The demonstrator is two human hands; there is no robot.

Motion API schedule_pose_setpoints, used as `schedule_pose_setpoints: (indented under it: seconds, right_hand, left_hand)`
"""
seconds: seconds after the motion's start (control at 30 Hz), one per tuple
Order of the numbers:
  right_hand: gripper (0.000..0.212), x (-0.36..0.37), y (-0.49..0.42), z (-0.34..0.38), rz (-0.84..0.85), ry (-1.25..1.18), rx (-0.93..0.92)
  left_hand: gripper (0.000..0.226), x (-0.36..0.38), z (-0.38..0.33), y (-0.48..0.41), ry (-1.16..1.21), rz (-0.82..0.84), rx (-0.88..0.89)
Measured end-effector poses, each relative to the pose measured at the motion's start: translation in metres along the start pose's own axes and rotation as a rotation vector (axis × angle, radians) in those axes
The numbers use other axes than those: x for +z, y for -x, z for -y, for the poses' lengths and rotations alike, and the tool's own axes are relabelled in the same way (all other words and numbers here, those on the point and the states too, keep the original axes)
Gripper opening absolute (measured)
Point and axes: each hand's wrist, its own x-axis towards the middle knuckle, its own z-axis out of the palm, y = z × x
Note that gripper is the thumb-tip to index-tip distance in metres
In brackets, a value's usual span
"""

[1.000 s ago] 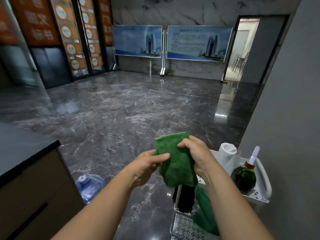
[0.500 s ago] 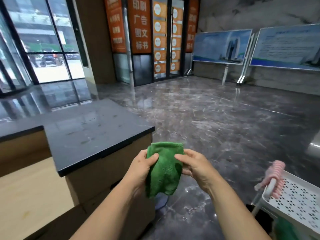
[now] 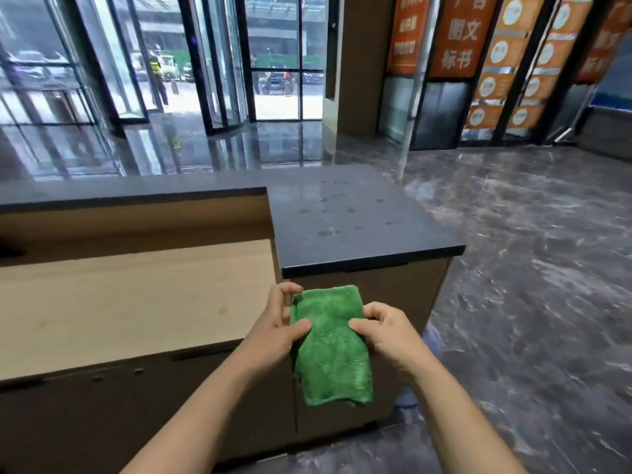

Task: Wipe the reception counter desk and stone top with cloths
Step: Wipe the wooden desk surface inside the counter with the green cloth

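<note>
Green cloth (image 3: 330,347) is held up in the air by two bare hands, in front of the reception counter and lower than its dark top. It is folded and hangs down, with its bottom edge loose. The left edge of the cloth is pinched by the left hand (image 3: 277,331), thumb in front and fingers curled behind. The right edge is pinched the same way by the right hand (image 3: 384,333). Both hands are closed on the cloth and sit close together, with only the cloth between them.

Just behind the hands, the stone top (image 3: 355,217) is seen. It is dark and flat, and pale wet-looking spots (image 3: 328,232) are spread over it. The cloth is not touching it. To the left, a lower wooden desk (image 3: 136,295) is seen, pale in colour, with a few faint marks on it. A long dark ledge (image 3: 130,195) runs along the back of the desk and joins the stone top.

A shiny grey marble floor (image 3: 530,268) is seen to the right. Glass doors (image 3: 219,63) and orange signs (image 3: 455,35) are seen far behind.
</note>
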Motion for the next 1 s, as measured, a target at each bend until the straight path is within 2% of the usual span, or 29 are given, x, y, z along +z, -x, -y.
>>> schedule_pose_setpoints:
  seconds: [0.17, 0.4, 0.57, 0.8, 1.0]
  right_hand:
    - [0.012, 0.062, -0.028, 0.003, 0.099, 0.088, 0.003]
    - [0.016, 0.159, -0.081, -0.012, 0.141, 0.381, 0.02]
    - [0.014, 0.228, -0.113, -0.027, 0.155, 0.677, 0.084]
    - [0.013, 0.292, -0.18, -0.028, 0.056, 0.84, 0.094]
    - [0.012, 0.312, -0.235, -0.03, -0.06, 0.949, 0.041]
  left_hand:
    - [0.024, -0.067, 0.02, 0.015, -0.176, 0.021, -0.07]
    - [0.038, -0.15, 0.075, 0.008, -0.294, -0.077, -0.12]
    - [0.04, -0.199, 0.128, -0.01, -0.411, -0.055, -0.173]
    - [0.043, -0.261, 0.173, -0.076, -0.554, 0.009, -0.16]
    - [0.042, -0.278, 0.193, -0.133, -0.644, -0.034, -0.105]
